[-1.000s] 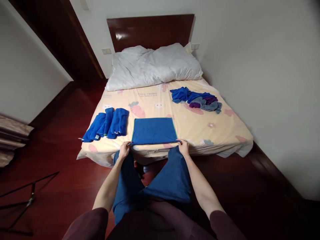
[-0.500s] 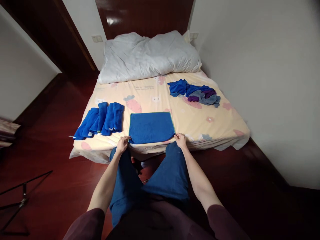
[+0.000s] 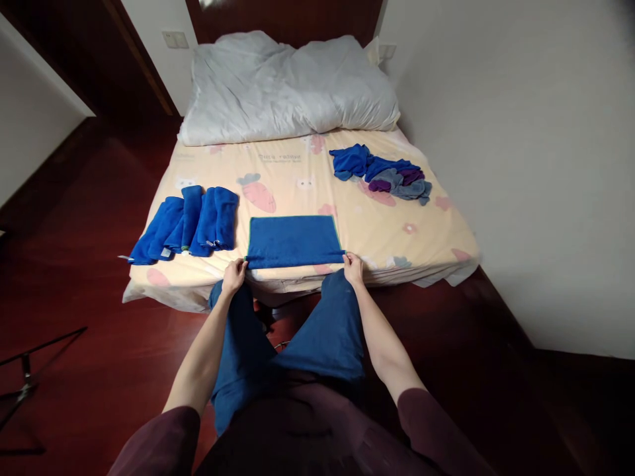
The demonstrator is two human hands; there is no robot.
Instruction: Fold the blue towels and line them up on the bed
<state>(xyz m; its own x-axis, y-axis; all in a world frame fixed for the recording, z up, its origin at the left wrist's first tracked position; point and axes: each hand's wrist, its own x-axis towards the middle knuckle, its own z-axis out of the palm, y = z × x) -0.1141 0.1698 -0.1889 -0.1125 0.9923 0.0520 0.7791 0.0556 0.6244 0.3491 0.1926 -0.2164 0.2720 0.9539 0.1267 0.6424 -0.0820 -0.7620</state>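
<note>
A blue towel (image 3: 292,238) with a green edge lies spread near the front edge of the bed. Its near side is turned up into a narrow fold. My left hand (image 3: 234,276) pinches the near left corner, fingers closed on the cloth. At the near right corner my right hand (image 3: 354,269) grips the same towel between thumb and fingers. To the left lie several rolled or folded blue towels (image 3: 218,218), side by side. Farther back on the right is a crumpled pile of blue, grey and purple cloths (image 3: 381,173).
The bed (image 3: 278,158) has a cream sheet with carrot prints. A white quilt (image 3: 292,92) is heaped by the dark headboard (image 3: 288,16). A wall (image 3: 520,165) stands on the right. On the floor at left are black stand legs (image 3: 24,377).
Both hands have folded the towel's near edge over, so the towel looks shorter front to back. The view has tilted down and shifted slightly.
</note>
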